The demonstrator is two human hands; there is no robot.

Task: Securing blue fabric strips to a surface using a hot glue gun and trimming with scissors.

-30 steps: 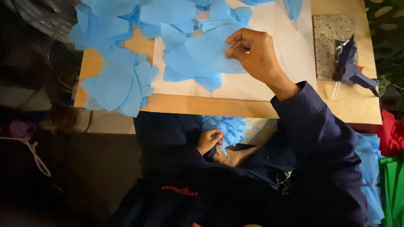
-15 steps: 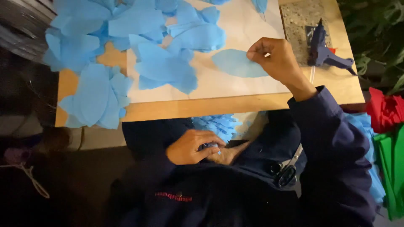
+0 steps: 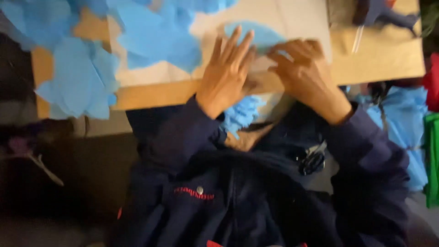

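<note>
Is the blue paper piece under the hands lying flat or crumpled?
Flat: the blue paper piece lies spread on the white sheet, left hand pressing beside it.

place: home craft corner | signs: wooden board (image 3: 379, 64) as worktop, blue paper cutouts (image 3: 77, 82), glue gun (image 3: 382, 11), scissors (image 3: 313, 160) on lap

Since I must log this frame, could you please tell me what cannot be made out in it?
- Head view, blue oval paper: its near edge is hidden under the left hand and right hand.
- Glue gun: cut off by the top edge.
- Scissors in the lap: dark and blurred.
- Right hand's grip: motion blur hides it.
</note>
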